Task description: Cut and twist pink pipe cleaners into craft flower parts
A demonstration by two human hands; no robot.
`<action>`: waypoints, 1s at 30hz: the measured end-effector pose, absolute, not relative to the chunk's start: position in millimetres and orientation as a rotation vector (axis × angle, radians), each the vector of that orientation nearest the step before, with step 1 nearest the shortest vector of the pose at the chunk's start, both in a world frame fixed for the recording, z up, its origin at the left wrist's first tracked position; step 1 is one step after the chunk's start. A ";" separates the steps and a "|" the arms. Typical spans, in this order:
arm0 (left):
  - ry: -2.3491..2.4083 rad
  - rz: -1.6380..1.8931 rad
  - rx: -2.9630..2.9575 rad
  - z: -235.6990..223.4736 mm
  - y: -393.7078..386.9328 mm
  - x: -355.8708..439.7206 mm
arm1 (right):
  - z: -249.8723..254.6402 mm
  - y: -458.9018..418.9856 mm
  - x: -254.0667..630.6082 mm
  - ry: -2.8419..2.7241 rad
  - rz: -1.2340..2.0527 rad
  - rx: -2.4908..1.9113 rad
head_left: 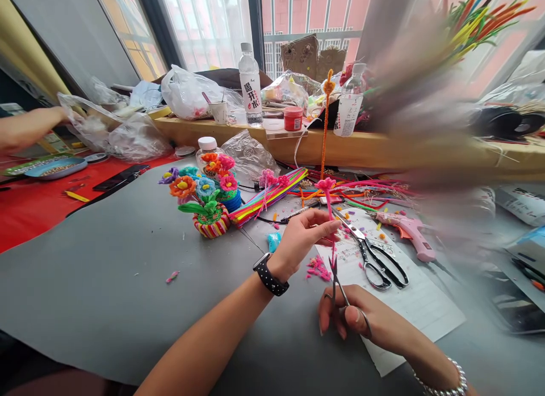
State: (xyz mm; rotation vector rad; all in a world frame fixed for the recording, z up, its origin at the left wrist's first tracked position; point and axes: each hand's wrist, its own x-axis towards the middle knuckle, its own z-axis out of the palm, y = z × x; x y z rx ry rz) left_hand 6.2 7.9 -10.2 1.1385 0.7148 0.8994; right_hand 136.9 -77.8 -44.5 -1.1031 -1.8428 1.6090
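Pinched in the fingers of my left hand (304,237) is a pink pipe-cleaner flower (327,185), its bloom up and its fuzzy stem hanging below the fingers. My right hand (353,311) has its fingers in the handles of small scissors (335,277), whose blades point up at the stem's lower end. Pink fuzz clippings (318,268) lie on the table just left of the blades. To the right, large black-handled scissors (378,257) rest on a white paper sheet (421,311). An orange pipe-cleaner stem (326,123) stands upright behind the flower.
A pot of colourful pipe-cleaner flowers (210,217) stands left of my hands, beside a bundle of pipe cleaners (272,194). A pink glue gun (409,231) lies right. Bottles (251,89) line the ledge behind. Another person's arm (34,126) reaches in at left; a large blur covers the right.
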 end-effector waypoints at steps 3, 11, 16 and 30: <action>0.722 0.891 1.139 -11.0 7.8 6.6 | -43.3 -78.0 135.6 -1.837 1.622 -1.095; 0.726 0.904 1.134 -11.4 9.0 5.8 | -42.7 -78.5 134.7 -1.798 1.634 -1.101; 0.741 0.919 1.119 -9.7 8.8 5.6 | -47.8 -77.9 135.3 -1.795 1.613 -1.108; 0.766 0.938 1.098 -10.1 10.6 4.3 | -56.3 -76.7 136.2 -1.732 1.614 -1.126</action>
